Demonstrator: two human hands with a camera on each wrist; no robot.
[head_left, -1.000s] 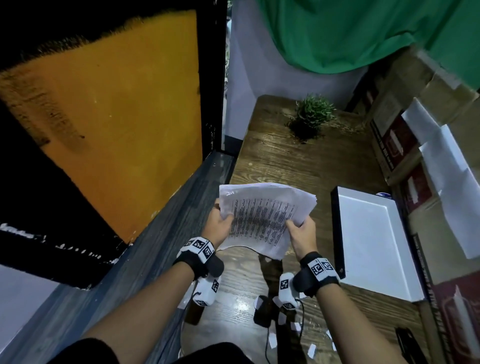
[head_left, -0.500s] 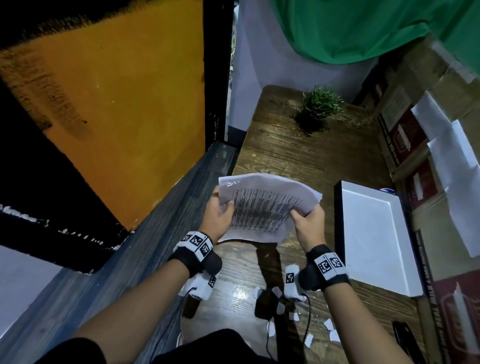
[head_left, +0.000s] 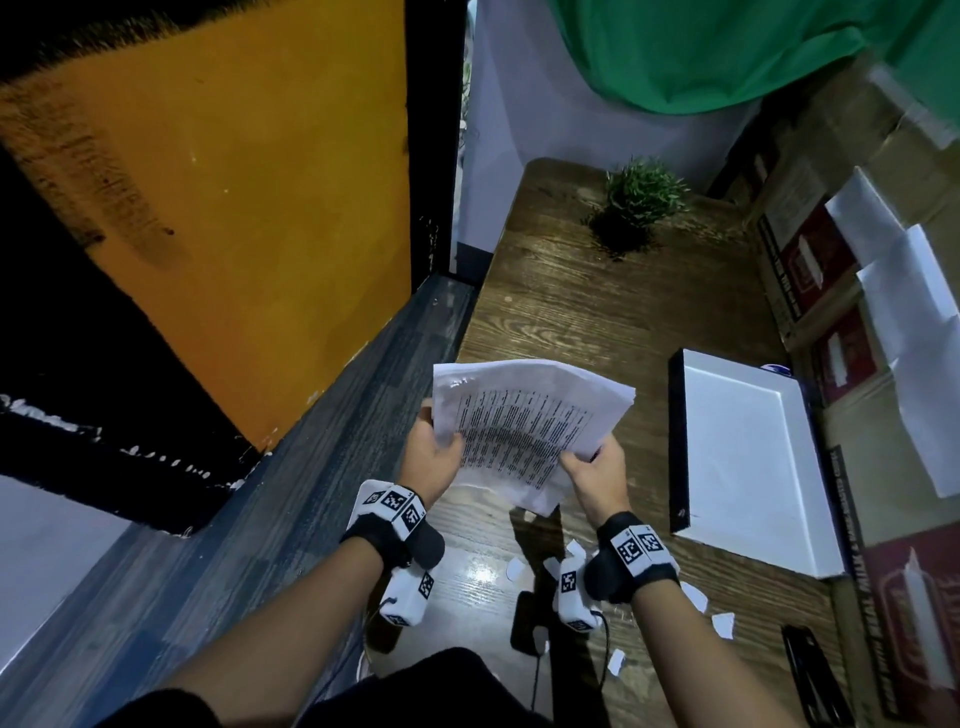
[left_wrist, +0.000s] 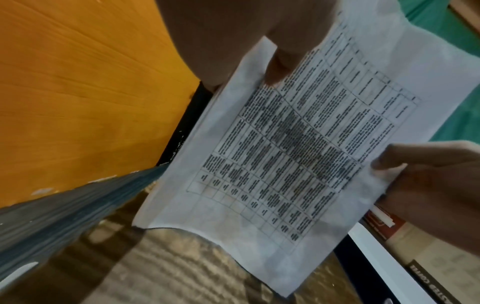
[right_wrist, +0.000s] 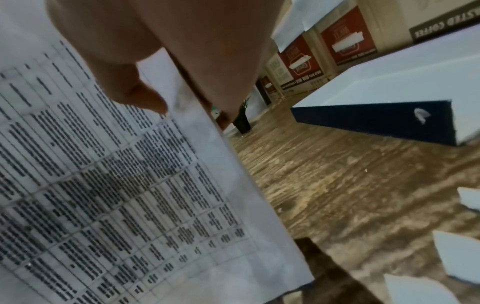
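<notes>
A sheaf of white printed paper (head_left: 524, 421) with a table of black text hangs in the air above the wooden table (head_left: 582, 312). My left hand (head_left: 434, 457) grips its left edge, thumb on the printed face. My right hand (head_left: 597, 467) pinches its right edge between thumb and fingers. In the left wrist view the paper (left_wrist: 306, 144) shows its grid of text, with the left thumb (left_wrist: 280, 65) on top and the right hand (left_wrist: 428, 181) at the far edge. In the right wrist view the paper (right_wrist: 116, 185) fills the left side under my right thumb (right_wrist: 135, 90).
A shallow white box (head_left: 748, 467) with a dark rim lies on the table to the right. Small torn paper scraps (head_left: 722, 623) lie near the front edge. A small green plant (head_left: 639, 202) stands at the far end. Cardboard boxes (head_left: 831, 291) line the right; an orange panel (head_left: 234, 208) stands left.
The paper has tilted and shifted in my hands; both hands have regripped lower along its side edges. The head view has turned slightly.
</notes>
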